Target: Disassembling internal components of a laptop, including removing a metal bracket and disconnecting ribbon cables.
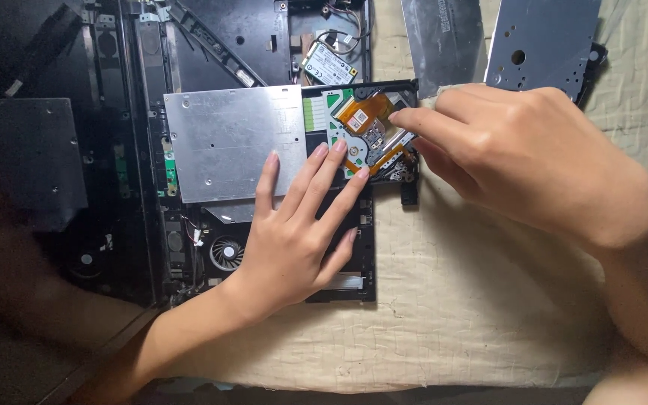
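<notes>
An opened optical drive (234, 142) with a silver metal cover lies on a dismantled black laptop base (189, 45). Its right end shows a green circuit board and an orange flex cable (365, 112). My left hand (298, 225) lies flat, fingers spread, pressing on the drive's lower right part. My right hand (534, 161) reaches in from the right. Its fingertips pinch at the orange flex cable and the board below it.
A small wireless card (329, 64) with wires sits in the laptop base above the drive, and a cooling fan (226, 253) shows below it. Two grey metal plates (541, 41) lie at the top right on a beige quilted cloth (474, 300). Dark laptop parts fill the left.
</notes>
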